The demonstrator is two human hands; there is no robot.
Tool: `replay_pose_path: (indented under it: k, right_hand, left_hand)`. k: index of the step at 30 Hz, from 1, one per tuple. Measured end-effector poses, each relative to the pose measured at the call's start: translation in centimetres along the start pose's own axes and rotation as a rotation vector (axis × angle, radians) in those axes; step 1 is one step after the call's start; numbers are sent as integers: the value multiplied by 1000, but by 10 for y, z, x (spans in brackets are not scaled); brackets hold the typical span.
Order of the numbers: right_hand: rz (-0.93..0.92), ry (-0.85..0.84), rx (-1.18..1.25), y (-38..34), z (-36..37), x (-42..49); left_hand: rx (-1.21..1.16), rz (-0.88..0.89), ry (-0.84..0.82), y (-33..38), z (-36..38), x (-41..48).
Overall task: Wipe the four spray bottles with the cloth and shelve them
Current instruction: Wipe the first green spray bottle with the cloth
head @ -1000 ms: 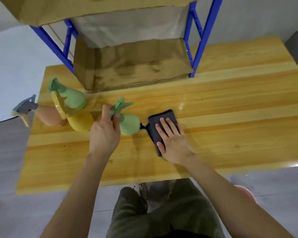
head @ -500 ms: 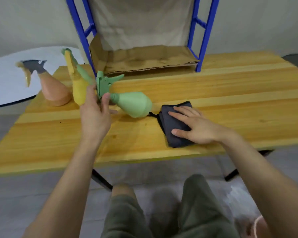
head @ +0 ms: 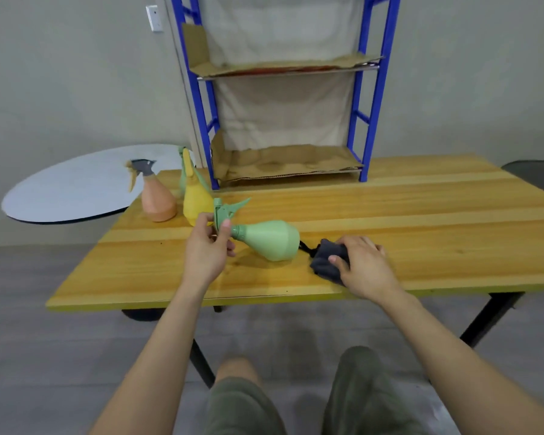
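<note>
My left hand (head: 208,246) grips the neck and trigger head of a green spray bottle (head: 266,240), which is tilted on its side just above the wooden table (head: 390,221). My right hand (head: 363,265) grips a bunched dark grey cloth (head: 325,259) on the table, right of the bottle's base. A yellow spray bottle (head: 197,199) and a pink one (head: 157,199) with a grey head stand upright at the back left. Another green bottle (head: 182,174) is mostly hidden behind the yellow one.
A blue metal shelf rack (head: 283,120) with cardboard-lined shelves stands on the table's far side against a cloth backing. A round white tabletop (head: 76,183) lies to the left. A dark object (head: 534,177) sits at the far right. My knees are below the table's front edge.
The camera tilted up, showing more of the rack. My left hand tipped the green bottle further onto its side. My right hand went from lying flat on the cloth to bunching it up.
</note>
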State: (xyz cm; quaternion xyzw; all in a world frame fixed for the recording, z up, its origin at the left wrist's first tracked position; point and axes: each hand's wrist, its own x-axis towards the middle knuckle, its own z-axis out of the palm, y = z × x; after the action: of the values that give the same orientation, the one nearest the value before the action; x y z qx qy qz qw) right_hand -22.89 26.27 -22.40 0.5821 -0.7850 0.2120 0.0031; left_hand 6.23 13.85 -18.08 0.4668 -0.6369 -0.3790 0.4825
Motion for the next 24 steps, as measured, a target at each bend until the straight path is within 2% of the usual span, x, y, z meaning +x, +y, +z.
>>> replay_pose_path:
  k: [3, 6, 8, 11, 17, 20, 24]
  right_hand:
    - [100, 152, 327, -16, -9, 6]
    - [-50, 255, 476, -53, -23, 19]
    - [-227, 175, 369, -83, -23, 27]
    - [-430, 73, 62, -112, -3, 36]
    - [-559, 29, -114, -127, 5, 58]
    - [-497, -6, 18, -115, 3, 65]
    - [-184, -54, 369, -85, -1, 72]
  left_hand:
    - [3, 17, 6, -5, -3, 3]
    - [-29, -17, 6, -11, -3, 3]
    - [-46, -30, -11, -12, 1, 2]
    - [-52, 3, -4, -15, 11, -2]
    - [43, 51, 35, -28, 12, -2]
    - [-26, 23, 31, -23, 18, -4]
    - [-67, 6, 45, -25, 20, -10]
